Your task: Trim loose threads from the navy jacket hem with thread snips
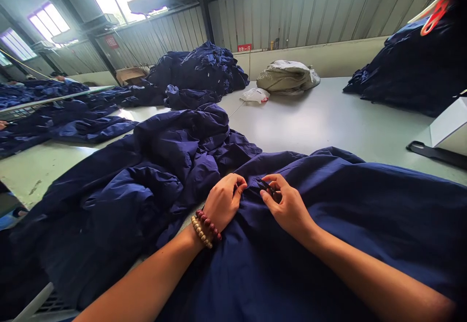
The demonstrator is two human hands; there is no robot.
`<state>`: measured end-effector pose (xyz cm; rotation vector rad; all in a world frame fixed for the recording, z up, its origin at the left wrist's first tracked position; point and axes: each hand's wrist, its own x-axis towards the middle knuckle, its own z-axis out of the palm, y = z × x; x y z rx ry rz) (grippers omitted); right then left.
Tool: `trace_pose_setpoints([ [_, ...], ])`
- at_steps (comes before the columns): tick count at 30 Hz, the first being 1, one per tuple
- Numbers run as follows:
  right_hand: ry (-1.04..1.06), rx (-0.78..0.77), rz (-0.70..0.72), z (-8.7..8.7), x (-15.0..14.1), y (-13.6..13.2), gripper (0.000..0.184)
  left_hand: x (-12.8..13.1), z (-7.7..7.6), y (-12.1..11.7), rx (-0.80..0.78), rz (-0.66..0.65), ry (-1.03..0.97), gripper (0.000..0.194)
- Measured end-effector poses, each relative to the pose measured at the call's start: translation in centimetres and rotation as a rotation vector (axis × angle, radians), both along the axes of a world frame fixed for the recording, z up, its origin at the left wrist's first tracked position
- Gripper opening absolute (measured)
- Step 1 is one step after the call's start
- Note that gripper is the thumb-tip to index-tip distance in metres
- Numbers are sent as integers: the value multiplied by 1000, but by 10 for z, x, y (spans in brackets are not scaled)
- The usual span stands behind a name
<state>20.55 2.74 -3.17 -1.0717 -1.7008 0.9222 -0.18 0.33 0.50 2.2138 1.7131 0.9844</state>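
Observation:
A large navy blue garment (339, 200) lies spread and wrinkled over the table in front of me. My left hand (223, 199), with two bead bracelets at the wrist, is closed in a pinch on a bit of its cloth. Just to the right, my right hand (288, 207) is wrapped round small dark thread snips (269, 188). Their tips point left, close to the pinched cloth; whether the blades touch it I cannot tell. Part of the snips is hidden by my fingers.
More navy cloth (171, 152) is bunched to the left. Behind stand a big navy pile (200, 69), a beige sack (288, 76) and a white plastic bag (256, 95) on the pale table (310, 122). A dark heap (404, 69) and a white box (450, 125) are at right.

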Motion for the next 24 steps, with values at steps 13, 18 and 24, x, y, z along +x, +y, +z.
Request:
trace_pose_setpoints([
  [13, -118, 119, 75, -4, -1, 1, 26, 5, 3, -4, -44, -18, -128, 12],
  [18, -132, 126, 73, -3, -2, 0, 28, 5, 3, -5, -54, -22, -140, 12],
  [24, -130, 135, 86, 0, -2, -3, 27, 4, 3, -4, -46, -10, -165, 13],
])
